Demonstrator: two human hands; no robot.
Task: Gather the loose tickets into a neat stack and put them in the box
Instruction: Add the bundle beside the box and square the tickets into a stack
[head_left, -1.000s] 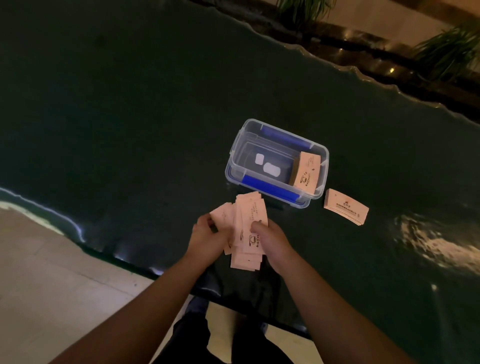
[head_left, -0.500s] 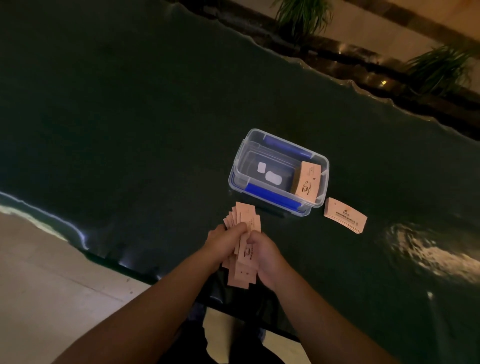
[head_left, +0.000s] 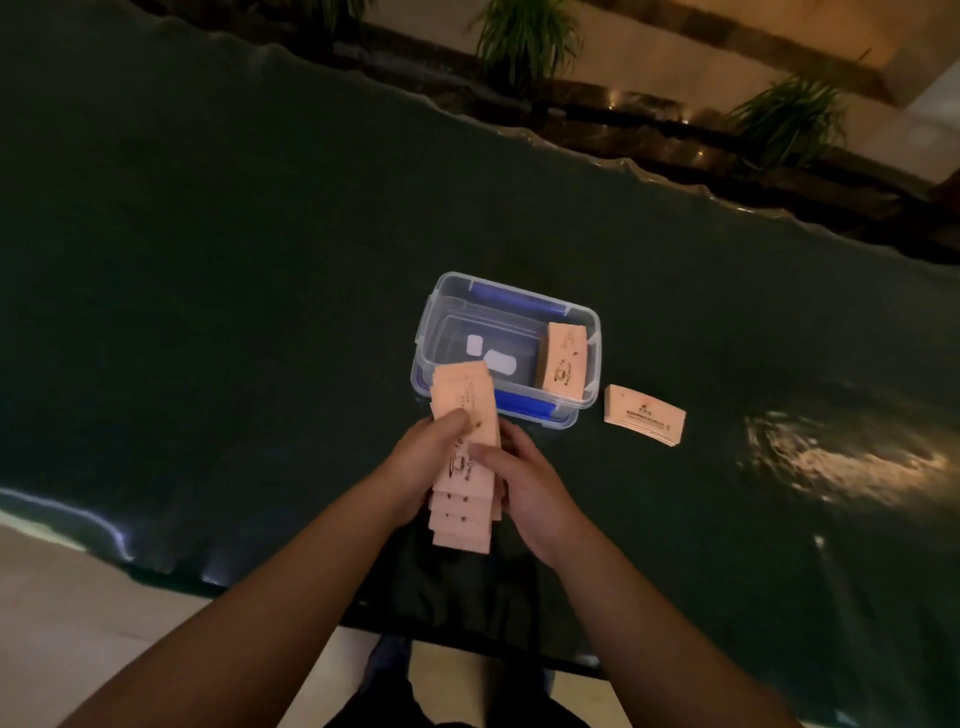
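Both hands hold a bunch of pale pink tickets (head_left: 463, 506) just in front of the clear plastic box (head_left: 429, 332). My left hand (head_left: 415, 467) grips the bunch from the left, thumb on top. My right hand (head_left: 524, 488) holds its right edge. The tickets overlap lengthwise, their ends stepped and uneven. Inside the box, a squared ticket stack (head_left: 563, 361) leans against the right wall. Another neat ticket stack (head_left: 644, 415) lies on the table to the right of the box.
The box has blue clip handles on its long sides and two white labels on its floor. The dark glossy table (head_left: 208, 260) has a wavy edge, with a light reflection at right. Potted plants (head_left: 524, 36) stand beyond the far edge. Pale floor lies near me.
The fanned tickets have been drawn together into one narrower, lengthwise bunch. Both hands have closed in on its sides and hold it nearer the box.
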